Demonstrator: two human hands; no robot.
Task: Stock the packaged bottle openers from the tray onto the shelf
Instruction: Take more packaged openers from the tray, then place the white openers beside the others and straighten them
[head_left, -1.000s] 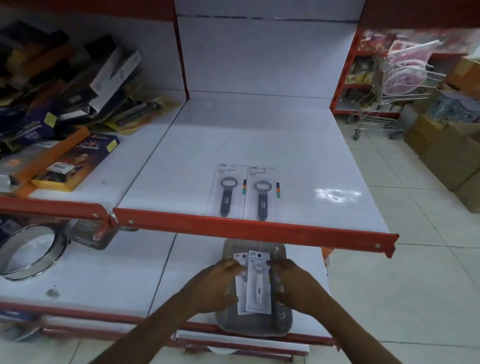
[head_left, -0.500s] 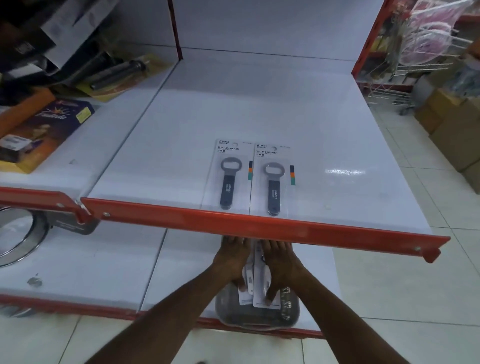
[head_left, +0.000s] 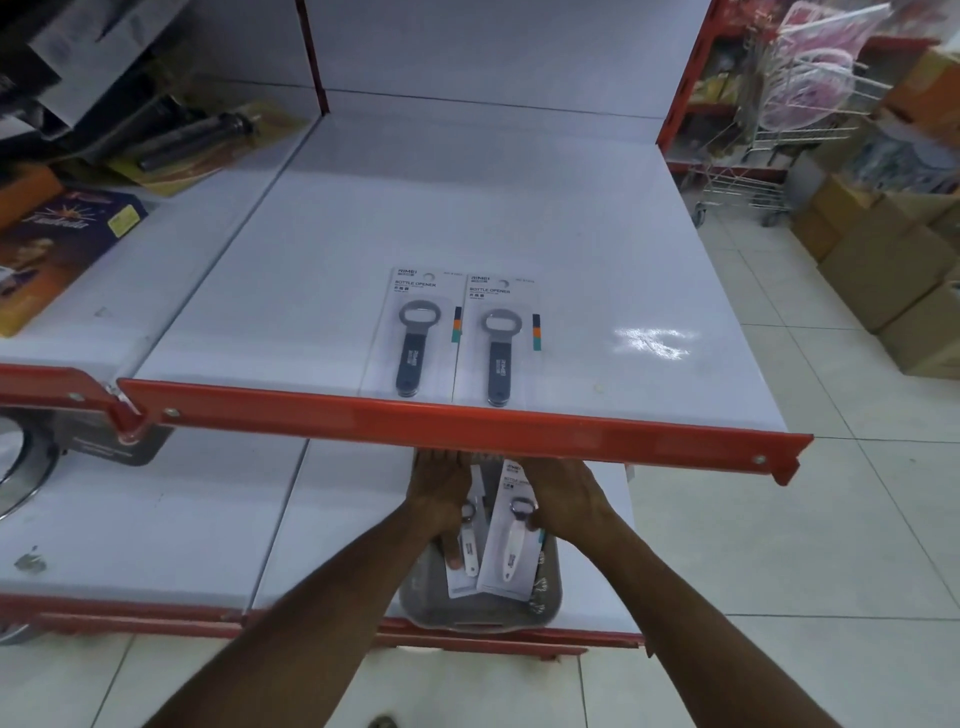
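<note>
hands over tray (head_left: 480, 610), left hand (head_left: 439, 493) and right hand (head_left: 563, 499) each gripping a packaged opener (head_left: 511, 545)

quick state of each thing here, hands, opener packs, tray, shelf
left hand: gripping a white opener pack
right hand: gripping another white opener pack
two dark opener packs: flat, side by side on shelf
tray: on lower shelf, under the hands

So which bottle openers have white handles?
The two packaged openers held over the grey tray; the pair lying on the upper shelf has dark blue handles.
</note>
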